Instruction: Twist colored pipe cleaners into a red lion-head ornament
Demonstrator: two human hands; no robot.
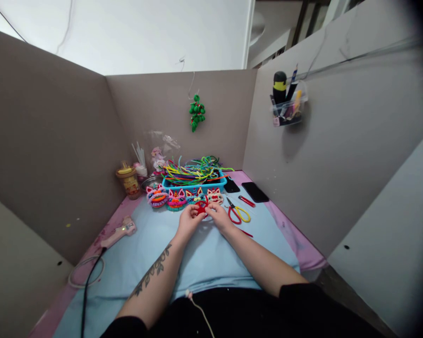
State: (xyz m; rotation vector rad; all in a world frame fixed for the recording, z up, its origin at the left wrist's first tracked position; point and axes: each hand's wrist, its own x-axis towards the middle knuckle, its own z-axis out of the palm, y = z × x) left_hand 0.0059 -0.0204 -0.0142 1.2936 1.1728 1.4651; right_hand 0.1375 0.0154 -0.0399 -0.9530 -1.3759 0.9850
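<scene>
Between both hands, above the light blue cloth (155, 253), is a small red fuzzy pipe-cleaner piece (202, 206) bent into a looped shape. My left hand (188, 219) pinches its left side with thumb and fingers. On its right side, my right hand (218, 217) grips it with the fingertips. Fingers cover part of the piece, so its full shape is hidden. Just beyond the hands stands a row of several colorful fuzzy animal-face figures (176, 200). Scissors (238, 215) with one red and one yellow handle lie right of my right hand, near a short red pipe cleaner (246, 233).
A blue basket (169, 186) heaped with pipe cleaners (197, 170) stands at the back. Phones (255, 192) and a red-handled tool (246, 201) lie right. Left are a pink glue gun (121, 232) with its cord and a lidded cup (129, 180). Partition walls (49, 141) enclose the table.
</scene>
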